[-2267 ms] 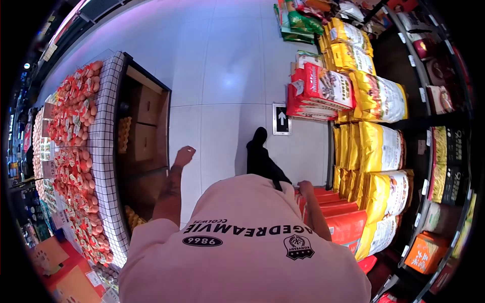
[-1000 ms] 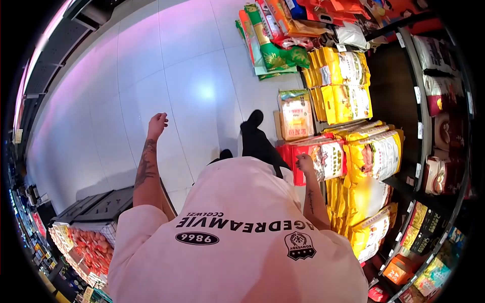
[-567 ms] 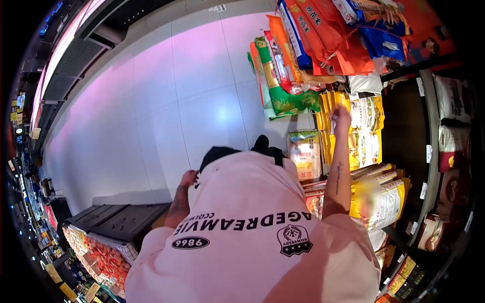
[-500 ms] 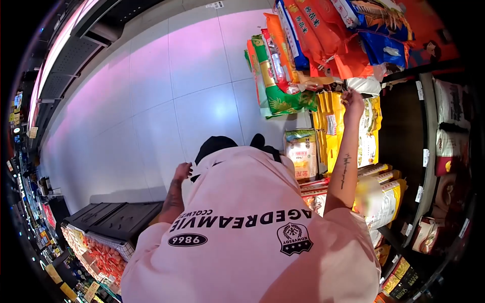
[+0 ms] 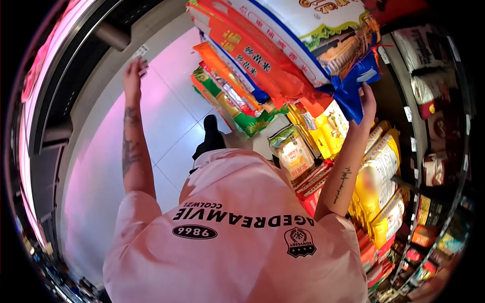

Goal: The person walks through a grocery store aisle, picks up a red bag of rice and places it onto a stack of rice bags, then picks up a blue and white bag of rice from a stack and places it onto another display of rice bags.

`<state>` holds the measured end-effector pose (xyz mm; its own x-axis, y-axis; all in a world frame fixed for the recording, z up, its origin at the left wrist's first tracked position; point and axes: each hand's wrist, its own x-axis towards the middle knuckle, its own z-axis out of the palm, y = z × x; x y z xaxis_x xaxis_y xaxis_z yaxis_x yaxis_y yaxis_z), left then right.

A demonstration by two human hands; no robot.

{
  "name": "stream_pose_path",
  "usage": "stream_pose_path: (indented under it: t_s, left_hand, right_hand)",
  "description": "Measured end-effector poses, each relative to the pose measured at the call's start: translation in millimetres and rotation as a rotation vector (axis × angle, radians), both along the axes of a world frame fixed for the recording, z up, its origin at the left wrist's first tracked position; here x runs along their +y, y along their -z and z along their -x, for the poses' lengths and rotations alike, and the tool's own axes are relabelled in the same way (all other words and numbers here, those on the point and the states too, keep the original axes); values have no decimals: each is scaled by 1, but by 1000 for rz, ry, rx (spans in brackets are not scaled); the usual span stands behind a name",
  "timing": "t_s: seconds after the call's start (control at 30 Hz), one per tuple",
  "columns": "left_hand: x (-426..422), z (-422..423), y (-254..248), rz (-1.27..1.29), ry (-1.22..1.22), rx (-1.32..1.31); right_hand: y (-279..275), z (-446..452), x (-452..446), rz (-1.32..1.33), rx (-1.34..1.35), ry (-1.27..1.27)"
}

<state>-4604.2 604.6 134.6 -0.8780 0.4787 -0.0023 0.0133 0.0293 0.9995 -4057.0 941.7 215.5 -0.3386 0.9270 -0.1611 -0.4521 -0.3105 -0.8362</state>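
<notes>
My right hand [image 5: 369, 105] is at the blue lower corner of a large blue-and-white bag [image 5: 326, 38], with thumb and fingers closed on the plastic; some fingers are hidden behind it. That bag lies on top of a stack, next to red-orange bags [image 5: 268, 63]. On the other side, my left hand [image 5: 133, 80] is raised over the pale floor, empty, slightly blurred, its fingers loosely bent and apart.
Green bags [image 5: 252, 121] and orange ones lie beside the stack. A small bag [image 5: 293, 151] stands near yellow bags [image 5: 331, 131] and more yellow packs [image 5: 379, 177]. Shelving [image 5: 414, 131] runs along the right, a dark fixture [image 5: 48, 131] along the left. My foot [image 5: 212, 132] is on the floor.
The view has moved forward and turned toward the large bags. My right hand has gone from above the yellow bags to the blue corner. My left hand has swung up and outward.
</notes>
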Motion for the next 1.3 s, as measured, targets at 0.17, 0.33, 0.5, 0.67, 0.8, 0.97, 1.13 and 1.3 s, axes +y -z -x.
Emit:
stream_pose_path:
  t_s: [0.17,0.33,0.5,0.67,0.8,0.97,1.13,1.3]
  left_hand:
    - [187,107,-116,-336,356,121]
    - [308,107,-169,-326,649,-87]
    - [392,121,-138,-199,1134,-535]
    - [392,85,-156,-237,1148,-551]
    - [385,70,-162,-272,1165,-599]
    - [342,43,-175,-408,1118,-663]
    - [258,-15,-184,-519,897,-635]
    - [167,-85,-167,-422,634,-536]
  right_hand:
    - [-11,-14,-9,-222,-571,321]
    - [-45,0,-20,-9,-254,138]
    - [-66,49,-52,250,-40,167]
    - [-90,70,-65,219,-56,277]
    - [-109,72,-58,203,-100,296]
    - [-116,68,-8,-26,-343,277]
    - [-127,86,12,-217,-751,353]
    - [-112,75,39,-219,-821,427]
